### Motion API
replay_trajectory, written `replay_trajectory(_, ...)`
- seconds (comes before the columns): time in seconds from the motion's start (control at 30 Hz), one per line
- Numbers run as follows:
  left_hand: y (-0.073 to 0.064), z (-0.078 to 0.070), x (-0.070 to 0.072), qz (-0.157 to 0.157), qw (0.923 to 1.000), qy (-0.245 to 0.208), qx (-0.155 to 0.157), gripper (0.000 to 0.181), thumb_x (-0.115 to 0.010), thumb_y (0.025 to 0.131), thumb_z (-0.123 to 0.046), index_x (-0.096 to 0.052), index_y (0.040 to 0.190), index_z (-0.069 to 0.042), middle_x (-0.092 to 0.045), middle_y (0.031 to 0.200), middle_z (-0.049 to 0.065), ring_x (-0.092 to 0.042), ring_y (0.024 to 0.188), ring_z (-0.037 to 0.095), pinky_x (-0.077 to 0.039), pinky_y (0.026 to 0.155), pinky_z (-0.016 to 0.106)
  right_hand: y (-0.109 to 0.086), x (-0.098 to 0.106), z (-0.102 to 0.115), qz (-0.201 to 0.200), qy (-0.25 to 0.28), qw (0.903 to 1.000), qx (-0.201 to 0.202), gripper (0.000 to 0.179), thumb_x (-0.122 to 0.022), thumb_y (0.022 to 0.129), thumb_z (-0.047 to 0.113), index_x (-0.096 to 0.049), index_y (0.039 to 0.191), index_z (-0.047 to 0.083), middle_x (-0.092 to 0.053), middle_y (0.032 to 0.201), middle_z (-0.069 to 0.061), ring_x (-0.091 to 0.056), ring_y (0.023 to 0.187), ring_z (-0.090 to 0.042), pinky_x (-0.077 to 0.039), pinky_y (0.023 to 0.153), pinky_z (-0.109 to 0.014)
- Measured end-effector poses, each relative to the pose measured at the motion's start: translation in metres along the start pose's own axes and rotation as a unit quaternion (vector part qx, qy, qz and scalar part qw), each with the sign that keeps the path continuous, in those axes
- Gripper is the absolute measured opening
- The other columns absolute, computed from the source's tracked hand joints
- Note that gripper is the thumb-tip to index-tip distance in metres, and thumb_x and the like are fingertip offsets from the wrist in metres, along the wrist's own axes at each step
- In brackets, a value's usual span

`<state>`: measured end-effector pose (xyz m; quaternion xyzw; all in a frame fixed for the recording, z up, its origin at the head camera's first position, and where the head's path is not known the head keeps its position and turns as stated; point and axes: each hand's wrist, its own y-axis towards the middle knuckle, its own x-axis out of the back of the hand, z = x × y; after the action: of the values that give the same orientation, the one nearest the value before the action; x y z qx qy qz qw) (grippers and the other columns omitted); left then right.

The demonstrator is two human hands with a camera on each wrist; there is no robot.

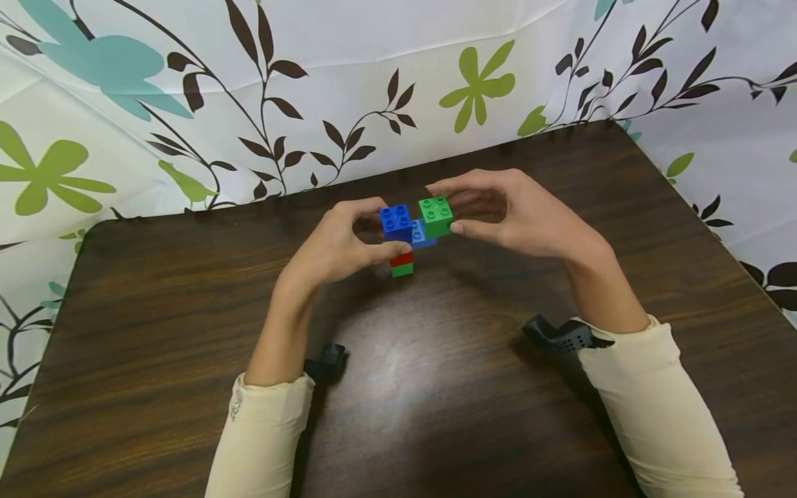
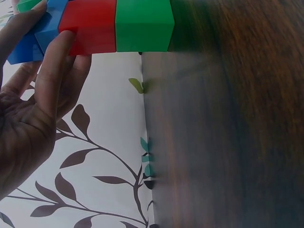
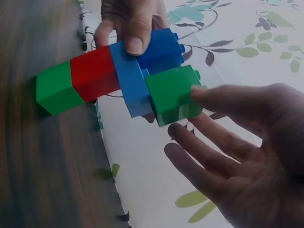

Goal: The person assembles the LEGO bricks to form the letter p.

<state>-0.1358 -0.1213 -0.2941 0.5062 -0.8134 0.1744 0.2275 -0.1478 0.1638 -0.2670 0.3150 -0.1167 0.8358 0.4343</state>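
Fingers of our right hand (image 1: 526, 211), half curled, pinched the upper green block (image 1: 436, 217) between thumb and index, just over the light blue block (image 3: 130, 90). Left of them, our left hand (image 1: 330, 245) gripped the dark blue block (image 1: 395, 221) and the light blue one; under its thumb came the red block (image 3: 94, 73) and the lower green block (image 3: 58, 88). Full seating we could not see; pressing straight down, left hand bracing, seemed wise.

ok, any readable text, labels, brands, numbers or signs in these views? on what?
No readable text.
Cream fabric left sleeve: small dark mark, too small and blurred to read.
Stack of green, red and blue studded plastic blocks: no lettering discernible.
White cloth with leaf-and-flower print: pattern only, no words visible.
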Motion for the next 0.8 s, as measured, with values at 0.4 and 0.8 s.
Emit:
replay_trajectory(0.4, 0.0, 0.0, 0.0, -0.001, 0.9999, 0.011, 0.005, 0.029, -0.087, 0.092, -0.027, -0.073, 0.113, -0.012, -0.077, 0.107, 0.007, -0.068, 0.102, 0.023, -0.054, 0.089, 0.04, -0.004, 0.017, -0.007, -0.044, -0.055, 0.9953, -0.066, 0.054, -0.074, 0.097, -0.004, -0.067, 0.146, 0.016, -0.07, 0.145, -0.009, -0.07, 0.126, -0.031, -0.055, 0.109, -0.056)
replay_trajectory(0.8, 0.0, 0.001, 0.001, 0.002, 0.9999, 0.014, 0.009, 0.03, -0.087, 0.092, -0.028, -0.073, 0.114, -0.013, -0.077, 0.109, 0.007, -0.068, 0.104, 0.023, -0.054, 0.089, 0.041, -0.007, 0.031, -0.034, -0.047, -0.09, 0.9791, -0.176, 0.048, -0.064, 0.106, 0.004, -0.059, 0.153, 0.011, -0.057, 0.157, -0.019, -0.058, 0.139, -0.045, -0.046, 0.113, -0.066)
